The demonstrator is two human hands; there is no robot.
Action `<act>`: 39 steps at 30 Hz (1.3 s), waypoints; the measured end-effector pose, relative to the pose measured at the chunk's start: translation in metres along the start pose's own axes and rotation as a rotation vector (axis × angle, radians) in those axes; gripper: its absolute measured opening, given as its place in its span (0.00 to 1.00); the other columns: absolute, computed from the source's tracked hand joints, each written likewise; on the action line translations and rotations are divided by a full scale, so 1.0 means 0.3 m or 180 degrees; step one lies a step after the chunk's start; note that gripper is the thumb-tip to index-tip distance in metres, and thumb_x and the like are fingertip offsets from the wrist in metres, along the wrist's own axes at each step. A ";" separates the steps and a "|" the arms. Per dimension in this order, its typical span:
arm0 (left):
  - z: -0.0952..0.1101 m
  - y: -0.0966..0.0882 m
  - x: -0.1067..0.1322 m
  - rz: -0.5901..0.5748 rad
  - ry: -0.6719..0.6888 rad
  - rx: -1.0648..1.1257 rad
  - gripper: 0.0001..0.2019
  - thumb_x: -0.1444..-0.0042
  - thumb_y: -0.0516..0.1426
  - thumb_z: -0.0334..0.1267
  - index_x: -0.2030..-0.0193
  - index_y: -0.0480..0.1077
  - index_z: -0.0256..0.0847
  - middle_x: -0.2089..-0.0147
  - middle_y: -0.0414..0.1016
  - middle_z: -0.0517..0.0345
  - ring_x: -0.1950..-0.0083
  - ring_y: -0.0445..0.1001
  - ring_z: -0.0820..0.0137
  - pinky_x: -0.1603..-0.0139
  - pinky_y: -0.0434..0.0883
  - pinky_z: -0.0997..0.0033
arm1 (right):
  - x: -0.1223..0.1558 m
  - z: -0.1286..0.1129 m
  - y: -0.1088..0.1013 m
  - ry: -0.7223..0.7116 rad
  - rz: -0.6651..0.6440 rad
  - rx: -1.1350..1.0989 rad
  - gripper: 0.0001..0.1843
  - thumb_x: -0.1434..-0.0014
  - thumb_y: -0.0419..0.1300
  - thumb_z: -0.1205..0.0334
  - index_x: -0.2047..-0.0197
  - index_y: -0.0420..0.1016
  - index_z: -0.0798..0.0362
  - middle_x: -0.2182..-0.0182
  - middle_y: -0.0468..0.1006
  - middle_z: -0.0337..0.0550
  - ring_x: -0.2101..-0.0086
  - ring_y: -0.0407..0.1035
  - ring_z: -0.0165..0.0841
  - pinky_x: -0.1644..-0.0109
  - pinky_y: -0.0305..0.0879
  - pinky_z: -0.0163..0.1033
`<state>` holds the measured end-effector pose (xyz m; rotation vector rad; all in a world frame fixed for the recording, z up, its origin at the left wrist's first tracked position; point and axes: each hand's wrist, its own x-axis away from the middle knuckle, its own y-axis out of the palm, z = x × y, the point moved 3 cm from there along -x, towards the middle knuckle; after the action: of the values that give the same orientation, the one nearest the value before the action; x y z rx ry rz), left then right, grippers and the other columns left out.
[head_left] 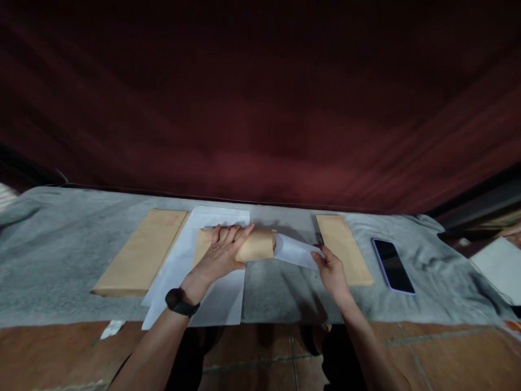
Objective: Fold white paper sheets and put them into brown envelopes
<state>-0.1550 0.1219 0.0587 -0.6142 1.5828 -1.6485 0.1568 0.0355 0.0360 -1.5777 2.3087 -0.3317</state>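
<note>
My left hand (222,254) is closed over a brown envelope (256,245), bulging its open end into a tube above the table. My right hand (330,269) pinches the end of a folded white sheet (295,250) whose other end sits in the envelope's mouth. A black watch (179,302) is on my left wrist. Under my left hand lies a stack of white paper (195,271) on the grey cloth.
A grey cloth (61,255) covers the table. One pile of brown envelopes (140,252) lies at the left, another (344,247) at the right. A dark phone (393,265) lies further right. A dark red curtain (260,108) hangs behind. Tiled floor (285,358) shows below.
</note>
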 end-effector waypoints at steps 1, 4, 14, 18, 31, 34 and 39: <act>-0.002 -0.001 0.000 0.0047 0.0028 -0.0019 0.58 0.51 0.69 0.42 0.23 0.35 0.50 0.34 0.63 0.44 0.32 0.62 0.50 0.28 0.46 0.37 | -0.002 -0.002 0.001 -0.0014 -0.0070 0.0019 0.19 0.41 0.60 0.45 0.60 0.79 0.52 0.66 0.82 0.45 0.66 0.73 0.38 0.60 0.69 0.40; 0.002 -0.005 -0.002 0.0108 0.0127 -0.0073 0.56 0.50 0.68 0.41 0.23 0.36 0.48 0.35 0.64 0.43 0.33 0.62 0.50 0.27 0.45 0.37 | -0.007 0.001 0.005 0.0058 -0.0102 -0.0007 0.18 0.42 0.60 0.46 0.60 0.79 0.53 0.65 0.83 0.46 0.66 0.74 0.38 0.61 0.70 0.40; 0.049 -0.008 -0.025 0.0103 0.0232 0.0142 0.56 0.51 0.67 0.44 0.23 0.36 0.47 0.35 0.63 0.42 0.31 0.60 0.48 0.28 0.46 0.36 | 0.000 0.002 0.053 0.0413 -0.0170 -0.0564 0.20 0.43 0.61 0.45 0.59 0.78 0.52 0.67 0.81 0.43 0.67 0.73 0.37 0.64 0.69 0.39; 0.070 -0.002 -0.034 0.0090 0.0292 0.0254 0.57 0.51 0.67 0.45 0.23 0.34 0.46 0.35 0.63 0.40 0.30 0.59 0.46 0.28 0.45 0.34 | 0.011 -0.012 0.082 0.0587 -0.0191 -0.0631 0.22 0.42 0.57 0.40 0.68 0.75 0.52 0.75 0.76 0.39 0.73 0.68 0.33 0.69 0.64 0.37; 0.155 0.011 -0.049 0.0114 0.0588 0.0346 0.57 0.50 0.66 0.43 0.23 0.32 0.46 0.31 0.59 0.40 0.28 0.55 0.45 0.27 0.45 0.35 | 0.031 -0.038 0.175 0.0311 -0.0457 -0.0658 0.18 0.34 0.52 0.51 0.64 0.80 0.49 0.53 0.78 0.46 0.52 0.72 0.37 0.45 0.67 0.42; 0.164 0.013 -0.050 0.0128 0.0632 0.0350 0.56 0.50 0.66 0.42 0.23 0.32 0.47 0.31 0.60 0.41 0.28 0.56 0.45 0.27 0.45 0.35 | 0.035 -0.033 0.192 0.0332 -0.0572 -0.0527 0.19 0.33 0.51 0.52 0.67 0.78 0.50 0.58 0.78 0.45 0.56 0.72 0.36 0.49 0.69 0.40; 0.168 0.018 -0.056 0.0103 0.0700 0.0355 0.55 0.49 0.65 0.41 0.23 0.33 0.47 0.32 0.60 0.40 0.28 0.57 0.45 0.28 0.45 0.35 | 0.037 -0.031 0.199 0.0344 -0.0655 -0.0327 0.17 0.34 0.50 0.56 0.68 0.77 0.50 0.63 0.77 0.43 0.61 0.72 0.35 0.54 0.70 0.39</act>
<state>-0.1049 0.1043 0.0619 -0.3574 1.6311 -1.8162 0.0982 0.0469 0.0210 -1.8983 2.2786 -0.3603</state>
